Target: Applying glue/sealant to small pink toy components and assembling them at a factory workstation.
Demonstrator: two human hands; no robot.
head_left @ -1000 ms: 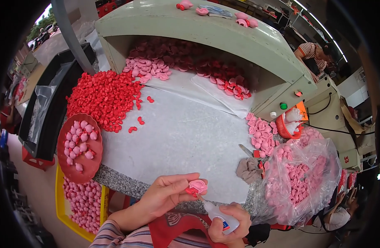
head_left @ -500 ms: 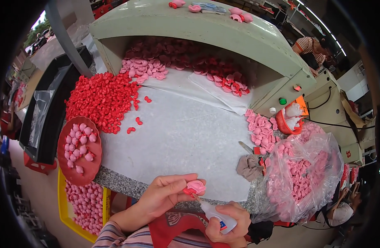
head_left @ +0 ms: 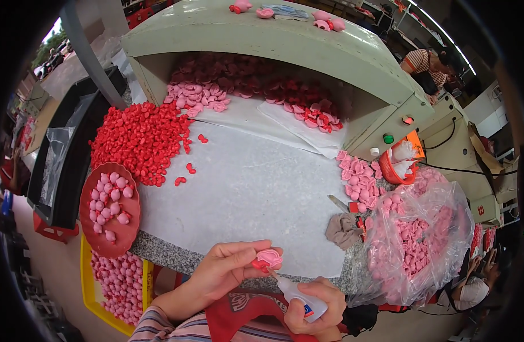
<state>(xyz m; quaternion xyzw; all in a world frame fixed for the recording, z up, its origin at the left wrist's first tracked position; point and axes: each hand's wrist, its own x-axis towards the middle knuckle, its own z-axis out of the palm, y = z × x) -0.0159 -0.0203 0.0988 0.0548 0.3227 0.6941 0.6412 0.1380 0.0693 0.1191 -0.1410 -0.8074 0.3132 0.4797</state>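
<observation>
Between the fingertips of my left hand (head_left: 230, 268) is a small pink and red plastic piece (head_left: 269, 258), its hollow pink side showing. My right hand (head_left: 318, 306) grips a white glue bottle (head_left: 304, 297), tilted so its thin nozzle meets the red part of the piece or sits just beside it; I cannot tell which. Both hands are over the near edge of the table. To the left lies a big heap of small red pieces (head_left: 139, 139), with a few strays beside it. A red scalloped plate (head_left: 110, 242) carries several joined pink and red pieces.
A pale green machine (head_left: 262, 37) arches over more pink and red pieces. At right are loose pink shells (head_left: 361, 182), a red basket (head_left: 392, 171), a grey rag (head_left: 343, 229), a blade (head_left: 338, 202) and a clear bag (head_left: 421, 245) of pink shells. A yellow crate (head_left: 90, 296) stands below left.
Almost nothing differs. The hands, the piece and the glue bottle keep nearly the same places, and the view has shifted very slightly.
</observation>
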